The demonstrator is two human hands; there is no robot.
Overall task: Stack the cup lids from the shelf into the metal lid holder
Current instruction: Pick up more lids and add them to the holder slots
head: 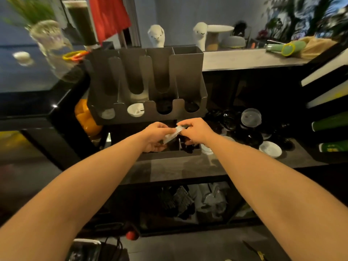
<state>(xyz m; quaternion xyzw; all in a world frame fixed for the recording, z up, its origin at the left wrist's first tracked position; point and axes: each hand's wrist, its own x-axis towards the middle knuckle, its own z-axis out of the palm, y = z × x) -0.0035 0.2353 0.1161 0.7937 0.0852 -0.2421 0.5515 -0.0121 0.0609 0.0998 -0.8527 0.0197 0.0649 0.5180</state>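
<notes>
A dark metal lid holder [146,72] with several slotted compartments stands on the counter above the shelf. A white lid [135,109] lies at the bottom of its second slot, a pale lid [107,113] in the first, dark lids [164,108] in the two right slots. Just below the holder, my left hand [157,135] and my right hand [195,131] together hold a clear plastic lid [172,134], tilted on edge, by its opposite sides. More lids lie on the shelf at right: a clear domed lid [251,117], black lids [230,122] and a white lid [270,149].
A small dark box [188,152] sits on the shelf under my hands. Two white animal figures [156,35] and a cake stand [219,29] stand on the upper ledge. Glass vases [49,38] are at left, green-and-white boards [329,119] at right, bagged items [211,200] on the lower shelf.
</notes>
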